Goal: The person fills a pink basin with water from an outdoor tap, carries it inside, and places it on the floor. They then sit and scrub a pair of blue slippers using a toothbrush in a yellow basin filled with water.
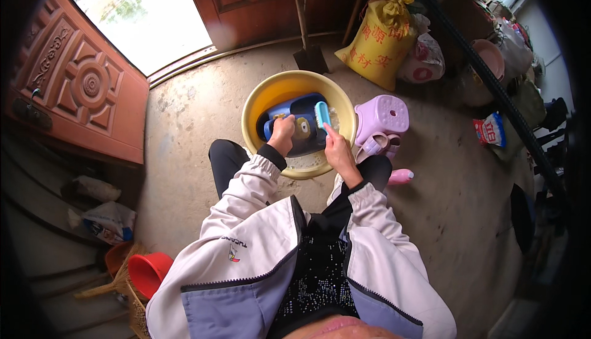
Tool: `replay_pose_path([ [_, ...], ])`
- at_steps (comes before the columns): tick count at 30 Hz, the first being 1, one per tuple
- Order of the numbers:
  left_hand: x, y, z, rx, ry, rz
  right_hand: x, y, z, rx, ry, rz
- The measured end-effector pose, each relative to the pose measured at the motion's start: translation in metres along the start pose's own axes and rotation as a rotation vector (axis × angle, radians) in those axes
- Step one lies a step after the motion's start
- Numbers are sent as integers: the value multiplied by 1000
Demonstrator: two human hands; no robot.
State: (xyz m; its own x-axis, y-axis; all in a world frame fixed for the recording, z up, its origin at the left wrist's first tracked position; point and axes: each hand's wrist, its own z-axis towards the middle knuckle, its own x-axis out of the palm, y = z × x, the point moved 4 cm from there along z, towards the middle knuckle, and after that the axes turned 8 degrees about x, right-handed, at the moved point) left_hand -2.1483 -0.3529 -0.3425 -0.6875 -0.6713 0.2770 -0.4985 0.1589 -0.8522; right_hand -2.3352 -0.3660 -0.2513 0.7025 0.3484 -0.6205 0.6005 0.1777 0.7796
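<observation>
A yellow plastic basin (298, 173) stands on the floor between my knees, with sudsy water in it. Inside it lies a dark blue plastic object (302, 103) with a bear-like picture; its exact kind I cannot tell. My left hand (282, 135) grips this object at its near left edge, fingers curled and partly hidden. In my right hand (340, 153) is the handle of a light blue scrubbing brush (322, 115). The brush head is over the right part of the blue object, bristles facing left; whether they touch it I cannot tell.
A pink plastic stool (383, 112), pink shoes (373, 145) and a pink bottle (401, 177) are right of the basin. Beyond it are a shovel (311, 58) and a yellow sack (378, 43). A carved door (87, 80) stands at left, near a red basin (148, 274) and a broom (121, 272).
</observation>
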Motion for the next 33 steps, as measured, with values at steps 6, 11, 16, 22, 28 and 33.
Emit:
replay_pose_path([
  [6,-4,-27,-3,191,96,308,12,-35,22,41,69,135],
  [11,-7,-76,-40,328,413,684,20,-56,66,459,311,-113],
  [16,3,-96,-53,719,559,1142,67,-115,87,338,343,-200],
  [22,-39,-96,-51,499,460,1000,11,-24,24,321,383,432],
  [28,-49,-74,-33,361,331,769,54,-58,-4,63,119,123],
  [33,-51,-72,-31,283,314,728,47,-23,3,46,275,307],
])
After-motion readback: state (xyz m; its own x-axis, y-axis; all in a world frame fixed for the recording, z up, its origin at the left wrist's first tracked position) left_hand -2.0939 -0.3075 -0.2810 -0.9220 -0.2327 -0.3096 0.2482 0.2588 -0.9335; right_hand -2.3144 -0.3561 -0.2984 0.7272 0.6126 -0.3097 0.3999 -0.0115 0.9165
